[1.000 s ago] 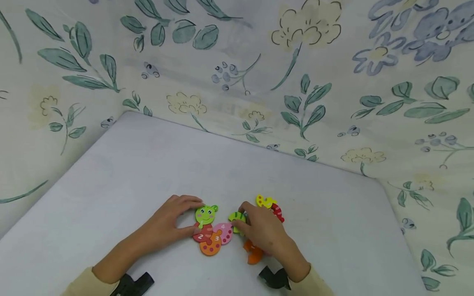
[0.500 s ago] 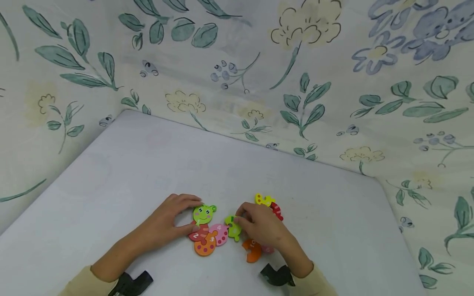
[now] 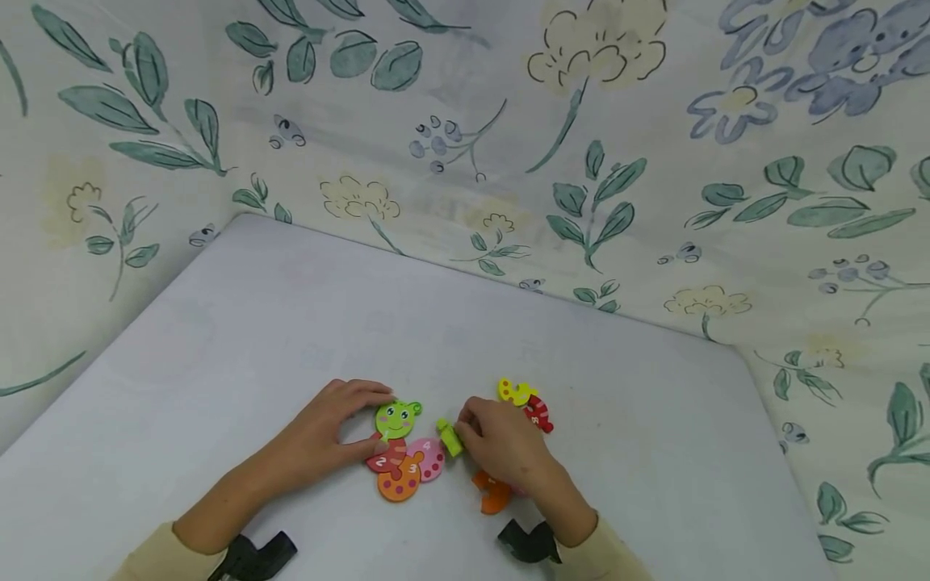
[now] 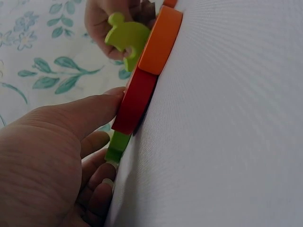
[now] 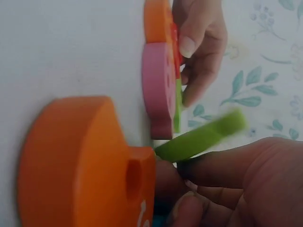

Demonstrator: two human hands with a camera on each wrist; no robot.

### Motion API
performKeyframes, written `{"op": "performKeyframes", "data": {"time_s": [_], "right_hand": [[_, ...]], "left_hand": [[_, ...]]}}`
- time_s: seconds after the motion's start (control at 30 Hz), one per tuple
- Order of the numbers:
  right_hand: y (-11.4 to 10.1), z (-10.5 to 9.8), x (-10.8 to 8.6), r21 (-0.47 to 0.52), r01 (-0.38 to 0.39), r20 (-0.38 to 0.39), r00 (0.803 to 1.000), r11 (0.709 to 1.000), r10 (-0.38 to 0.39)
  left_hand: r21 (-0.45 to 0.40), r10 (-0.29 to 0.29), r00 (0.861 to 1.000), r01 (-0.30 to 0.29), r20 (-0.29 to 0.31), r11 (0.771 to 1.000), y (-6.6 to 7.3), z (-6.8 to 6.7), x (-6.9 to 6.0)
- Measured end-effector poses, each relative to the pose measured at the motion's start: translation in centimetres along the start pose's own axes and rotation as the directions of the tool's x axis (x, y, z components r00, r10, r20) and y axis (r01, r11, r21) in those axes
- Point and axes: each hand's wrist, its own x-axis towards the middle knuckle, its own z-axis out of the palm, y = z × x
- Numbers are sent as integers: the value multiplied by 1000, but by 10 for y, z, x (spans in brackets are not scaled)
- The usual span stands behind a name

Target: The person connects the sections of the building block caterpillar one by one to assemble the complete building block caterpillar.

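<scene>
My left hand (image 3: 337, 428) grips the joined caterpillar puzzle, fingers at the far side of its smiling green head piece (image 3: 395, 420) and thumb on the red piece (image 3: 385, 458) numbered 2. An orange piece (image 3: 398, 486) numbered 3 and a pink piece (image 3: 427, 460) numbered 4 continue the chain. Between thumb and fingers, my right hand (image 3: 504, 440) pinches a loose green puzzle piece (image 3: 450, 437). That piece is tilted up on edge beside the pink one; the right wrist view shows it slanting near the pink piece's knob (image 5: 162, 127). Whether they touch, I cannot tell.
Beyond the right hand lie a yellow piece (image 3: 516, 392) and a red striped piece (image 3: 538, 414). Nearer, an orange piece (image 3: 494, 494) lies partly under that hand. A bit of blue (image 5: 161, 220) shows beneath the hand. The white table (image 3: 327, 307) meets flowered cloth behind.
The right hand has brought the green piece leftward toward the pink piece and turned it from nearly flat up onto its edge. The left hand keeps its hold on the joined pieces.
</scene>
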Motion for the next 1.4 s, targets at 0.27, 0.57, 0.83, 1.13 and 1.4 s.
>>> {"op": "performKeyframes", "data": {"time_s": [0.27, 0.57, 0.83, 1.13, 1.4], "right_hand": [[-2, -4, -2, -9, 42, 54, 998, 999, -41], [-6, 1, 0, -30, 50, 33, 998, 998, -49], [-5, 3, 0, -35, 17, -27, 999, 999, -18], [-5, 6, 1, -84, 11, -44, 999, 996, -15], [12, -25, -4, 12, 42, -112, 993, 999, -41]], "left_hand": [[-6, -5, 1000, 5, 11, 1000, 1, -1, 0], [2, -11, 1000, 11, 14, 1000, 2, -2, -1], [-2, -19, 1000, 19, 22, 1000, 1, -1, -1], [0, -19, 1000, 19, 20, 1000, 2, -2, 0], [-2, -11, 1000, 11, 20, 1000, 2, -1, -1]]}}
